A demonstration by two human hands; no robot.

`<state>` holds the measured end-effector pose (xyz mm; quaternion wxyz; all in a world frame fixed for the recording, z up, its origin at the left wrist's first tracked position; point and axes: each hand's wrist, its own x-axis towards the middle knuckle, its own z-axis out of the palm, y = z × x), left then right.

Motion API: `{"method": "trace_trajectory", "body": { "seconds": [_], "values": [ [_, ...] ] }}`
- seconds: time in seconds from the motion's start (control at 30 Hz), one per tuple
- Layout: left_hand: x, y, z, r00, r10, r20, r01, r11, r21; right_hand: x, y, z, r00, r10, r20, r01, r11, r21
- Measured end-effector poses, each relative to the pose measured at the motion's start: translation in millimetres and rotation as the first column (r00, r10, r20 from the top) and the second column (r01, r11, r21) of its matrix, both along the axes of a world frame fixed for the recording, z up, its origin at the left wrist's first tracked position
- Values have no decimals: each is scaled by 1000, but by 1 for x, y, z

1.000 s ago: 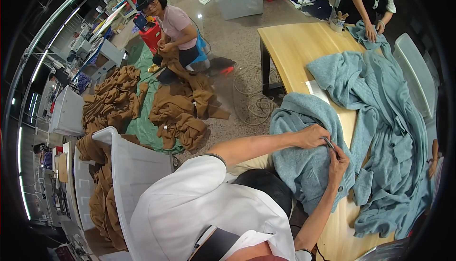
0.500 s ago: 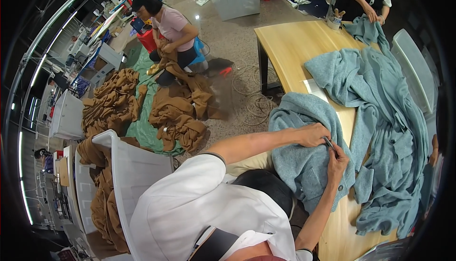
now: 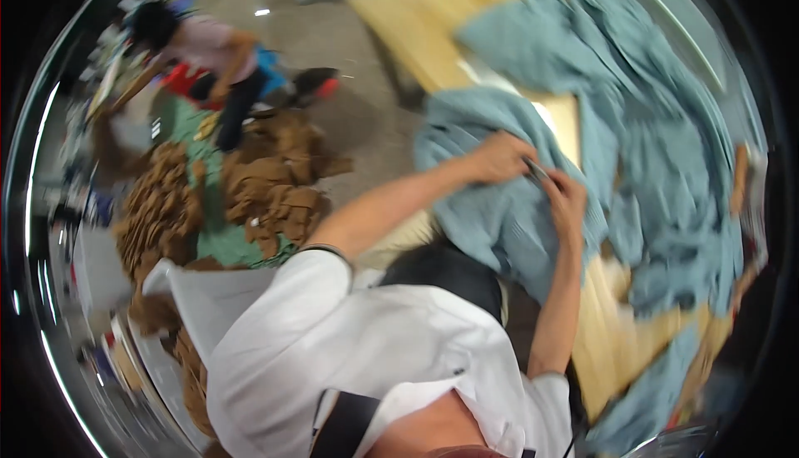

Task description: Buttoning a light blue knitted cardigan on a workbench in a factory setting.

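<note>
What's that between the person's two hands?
A small, thin, dark thing lies between the left hand and the right hand, over the blue-green knitted garment. The head view shows it, but too blurred to name.

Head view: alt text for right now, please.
The wearer's left hand and right hand meet at a slim dark item over a blue-grey knit garment. More blue-grey knitwear lies on the wooden table; leftward, a blurred person is beside brown garments.

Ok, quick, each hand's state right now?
Left hand: closed, over the blue-grey garment; what it grips is too blurred to tell.
Right hand: closed, holding a small slim tool.
</note>
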<state>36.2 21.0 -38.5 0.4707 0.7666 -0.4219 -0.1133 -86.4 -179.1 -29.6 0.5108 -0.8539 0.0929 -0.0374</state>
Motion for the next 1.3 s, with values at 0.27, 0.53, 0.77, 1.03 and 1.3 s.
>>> {"method": "trace_trajectory", "body": {
  "seconds": [0.27, 0.53, 0.77, 1.03, 1.3],
  "values": [
    [1, 6, 22, 997, 22, -77, -22, 1000, -10, 5, 11, 9, 997, 13, 76, -18, 998, 67],
    [-14, 27, 48, 978, -3, 209, -35, 983, 179, -34, -15, 11, 972, -157, 175, 192, 960, -204],
    [-33, 47, 26, 946, 84, 312, -85, 996, -10, -53, -25, 41, 955, -82, 287, 201, 886, -417],
    [-49, 35, 20, 884, 104, 456, -82, 994, -68, 3, 39, 41, 896, 210, 391, 73, 798, -598],
    [-52, 35, 17, 875, 105, 474, -63, 993, -104, 30, 40, 37, 926, -18, 378, 220, 839, -498]
  ]
}}
